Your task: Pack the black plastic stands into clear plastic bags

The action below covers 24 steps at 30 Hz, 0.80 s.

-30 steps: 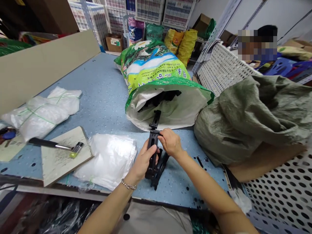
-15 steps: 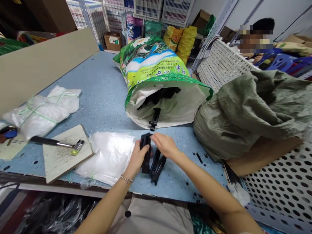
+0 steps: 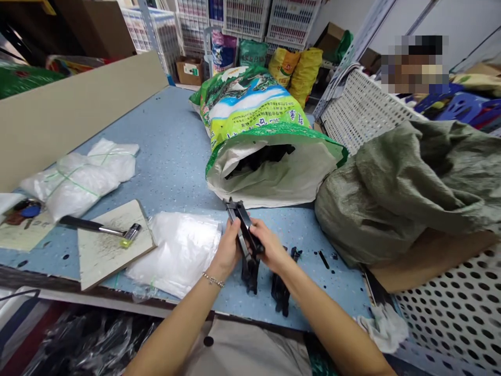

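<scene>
Long black plastic parts (image 3: pixel 246 230) are held side by side above the blue table, slanting up toward the bag. My left hand (image 3: pixel 227 253) is closed around their left side, thumb on top. From the right, my right hand (image 3: pixel 270 244) grips the same parts, its fingers partly hidden. More black pieces (image 3: pixel 282 292) lie on the table beneath my right wrist, and another black piece (image 3: pixel 249 279) shows just under the held ones. Beyond my hands, a green printed woven sack (image 3: pixel 254 107) lies with its mouth toward me, dark pieces (image 3: pixel 262 158) inside.
Left of my hands are a stack of clear plastic bags (image 3: pixel 180 250) and a board (image 3: pixel 113 261) with a hammer (image 3: pixel 97 225) on it. Tied plastic bundles (image 3: pixel 78 175) lie farther left. At right, a grey-green sack (image 3: pixel 410 193) rests by a white perforated basket (image 3: pixel 457 292). A person sits beyond.
The black piece on the sack's lip is gone from there. My right hand has closed on the parts alongside my left. The pieces on the table now lie farther right and more spread.
</scene>
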Each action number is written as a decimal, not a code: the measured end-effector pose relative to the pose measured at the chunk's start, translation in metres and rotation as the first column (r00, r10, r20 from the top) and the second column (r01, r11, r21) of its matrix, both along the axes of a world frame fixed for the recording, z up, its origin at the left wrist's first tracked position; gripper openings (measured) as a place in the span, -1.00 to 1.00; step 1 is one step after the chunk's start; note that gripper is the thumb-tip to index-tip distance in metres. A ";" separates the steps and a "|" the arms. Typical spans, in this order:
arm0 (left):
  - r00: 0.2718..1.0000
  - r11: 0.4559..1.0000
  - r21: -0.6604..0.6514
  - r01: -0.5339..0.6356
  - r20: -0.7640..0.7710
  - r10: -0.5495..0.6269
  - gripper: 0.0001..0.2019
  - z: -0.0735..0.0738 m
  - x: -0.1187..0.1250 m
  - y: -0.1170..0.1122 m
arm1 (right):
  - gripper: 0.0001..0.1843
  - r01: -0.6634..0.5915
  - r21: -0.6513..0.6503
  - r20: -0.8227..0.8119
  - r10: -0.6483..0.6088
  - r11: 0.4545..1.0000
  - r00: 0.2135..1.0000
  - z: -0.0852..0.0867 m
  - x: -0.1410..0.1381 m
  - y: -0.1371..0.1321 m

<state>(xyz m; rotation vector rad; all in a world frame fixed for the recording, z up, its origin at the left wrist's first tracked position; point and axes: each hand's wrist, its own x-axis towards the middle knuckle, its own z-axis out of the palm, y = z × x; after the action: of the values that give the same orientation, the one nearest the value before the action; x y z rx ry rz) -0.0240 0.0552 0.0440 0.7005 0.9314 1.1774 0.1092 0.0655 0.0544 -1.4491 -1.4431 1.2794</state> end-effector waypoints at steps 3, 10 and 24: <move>0.999 0.999 0.019 0.037 -0.020 -0.037 -0.56 0.024 -0.001 -0.005 | -0.62 -0.122 0.312 0.224 0.052 0.942 0.973 0.008 0.011 -0.029; 0.977 0.990 -0.038 0.138 -0.157 -0.143 -0.42 0.043 -0.011 -0.033 | -0.49 -0.394 0.622 0.602 -0.092 0.676 0.793 0.014 0.024 0.009; 0.716 0.988 0.125 0.095 -0.697 0.019 -0.70 0.001 -0.021 0.001 | -0.61 -0.564 0.447 0.765 0.030 0.694 0.643 -0.014 0.000 -0.048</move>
<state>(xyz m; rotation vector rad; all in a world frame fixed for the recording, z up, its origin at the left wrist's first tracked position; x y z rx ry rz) -0.0454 0.0564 0.0453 1.3425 1.4564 0.9467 0.1093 0.0176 0.0400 -1.2237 -2.4612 0.1914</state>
